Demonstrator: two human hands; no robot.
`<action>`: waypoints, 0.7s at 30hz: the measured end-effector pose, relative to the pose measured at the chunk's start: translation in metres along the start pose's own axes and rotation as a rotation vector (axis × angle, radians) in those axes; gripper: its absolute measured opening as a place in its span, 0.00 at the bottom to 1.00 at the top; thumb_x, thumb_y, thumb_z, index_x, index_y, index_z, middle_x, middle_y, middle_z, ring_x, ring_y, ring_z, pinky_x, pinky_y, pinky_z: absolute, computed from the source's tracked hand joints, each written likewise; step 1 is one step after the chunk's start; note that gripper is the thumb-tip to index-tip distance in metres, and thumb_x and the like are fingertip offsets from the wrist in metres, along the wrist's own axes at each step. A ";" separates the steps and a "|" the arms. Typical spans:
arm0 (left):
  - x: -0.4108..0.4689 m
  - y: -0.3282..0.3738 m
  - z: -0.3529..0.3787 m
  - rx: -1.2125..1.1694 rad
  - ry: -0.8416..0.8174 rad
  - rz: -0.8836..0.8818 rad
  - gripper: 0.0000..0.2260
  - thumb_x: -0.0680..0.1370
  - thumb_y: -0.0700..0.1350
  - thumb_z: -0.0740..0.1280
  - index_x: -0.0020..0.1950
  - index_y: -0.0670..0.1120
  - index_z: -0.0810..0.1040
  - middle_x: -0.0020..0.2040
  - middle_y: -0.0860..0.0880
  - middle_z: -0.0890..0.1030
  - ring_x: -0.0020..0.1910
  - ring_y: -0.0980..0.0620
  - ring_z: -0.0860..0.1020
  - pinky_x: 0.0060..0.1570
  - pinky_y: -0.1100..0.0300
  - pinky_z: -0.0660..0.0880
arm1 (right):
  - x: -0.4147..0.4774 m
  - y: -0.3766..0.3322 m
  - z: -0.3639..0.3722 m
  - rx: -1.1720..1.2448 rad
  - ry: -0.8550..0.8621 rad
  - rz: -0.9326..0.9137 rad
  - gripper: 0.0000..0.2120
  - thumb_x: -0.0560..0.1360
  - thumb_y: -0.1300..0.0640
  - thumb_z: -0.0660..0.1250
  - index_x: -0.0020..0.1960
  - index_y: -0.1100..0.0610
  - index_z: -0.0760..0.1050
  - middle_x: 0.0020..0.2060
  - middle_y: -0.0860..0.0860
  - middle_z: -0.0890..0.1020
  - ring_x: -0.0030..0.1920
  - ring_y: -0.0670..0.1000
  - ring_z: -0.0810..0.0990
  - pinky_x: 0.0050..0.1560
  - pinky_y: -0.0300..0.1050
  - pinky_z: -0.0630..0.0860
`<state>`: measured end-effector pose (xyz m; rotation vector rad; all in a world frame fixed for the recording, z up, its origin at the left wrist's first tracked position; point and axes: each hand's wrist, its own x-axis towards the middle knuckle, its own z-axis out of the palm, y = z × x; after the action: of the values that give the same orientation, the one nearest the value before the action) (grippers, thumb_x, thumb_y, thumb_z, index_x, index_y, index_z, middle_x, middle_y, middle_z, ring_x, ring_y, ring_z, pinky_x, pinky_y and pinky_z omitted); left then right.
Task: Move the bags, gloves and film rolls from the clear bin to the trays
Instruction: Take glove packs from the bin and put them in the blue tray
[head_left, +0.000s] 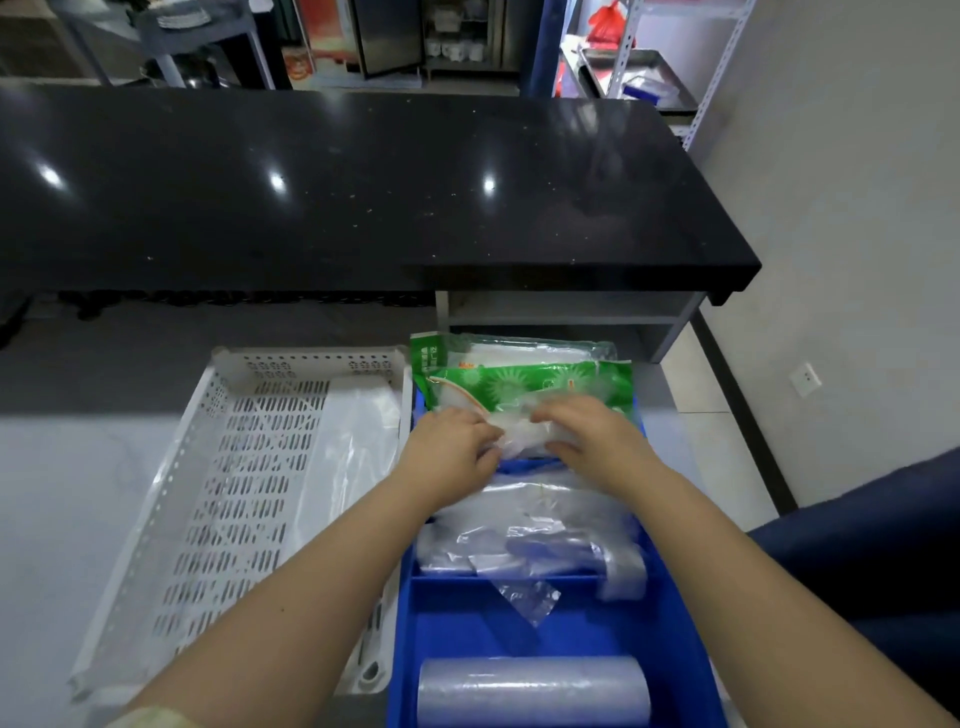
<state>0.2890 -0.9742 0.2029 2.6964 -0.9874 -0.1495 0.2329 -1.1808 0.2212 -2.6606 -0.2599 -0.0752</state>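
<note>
Both hands meet over the far part of the blue divided tray (457, 634). My left hand (452, 452) and my right hand (587, 431) together grip a clear plastic packet (522, 434). Just beyond it lie green printed packs (545, 384), one on top of another. In the tray's middle compartment sit clear bags (524, 525) and a film roll (621, 569). A second film roll (535, 691) lies in the nearest compartment. The white perforated tray (249, 467) stands to the left, with a clear bag (348, 447) along its right side. No clear bin shows in this view.
A black counter (363, 197) runs across behind the trays, with a shelf opening under its right end. A dark blue seat (872, 561) is at the right. The trays rest on a pale table (62, 493).
</note>
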 end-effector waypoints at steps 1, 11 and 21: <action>-0.002 0.002 0.001 0.037 -0.007 -0.002 0.17 0.77 0.54 0.59 0.63 0.53 0.78 0.59 0.51 0.80 0.58 0.47 0.74 0.57 0.51 0.69 | -0.004 0.001 0.001 -0.042 0.069 -0.048 0.14 0.68 0.66 0.73 0.52 0.57 0.80 0.52 0.53 0.82 0.54 0.58 0.78 0.53 0.54 0.75; -0.004 0.015 0.010 -0.024 -0.227 -0.063 0.22 0.77 0.60 0.52 0.59 0.50 0.78 0.53 0.48 0.80 0.52 0.47 0.76 0.48 0.50 0.75 | 0.010 0.014 0.021 -0.006 -0.252 0.274 0.11 0.75 0.52 0.62 0.55 0.46 0.79 0.56 0.47 0.81 0.50 0.49 0.77 0.48 0.48 0.76; -0.006 0.024 -0.027 -0.009 -0.082 -0.093 0.18 0.79 0.56 0.58 0.65 0.53 0.75 0.61 0.50 0.79 0.60 0.47 0.74 0.55 0.49 0.71 | 0.008 -0.004 -0.019 -0.029 -0.275 0.236 0.12 0.75 0.49 0.66 0.58 0.43 0.77 0.54 0.46 0.81 0.52 0.49 0.78 0.48 0.44 0.74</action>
<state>0.2745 -0.9818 0.2356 2.7485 -0.8809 -0.2839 0.2402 -1.1842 0.2407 -2.7063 -0.0301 0.3655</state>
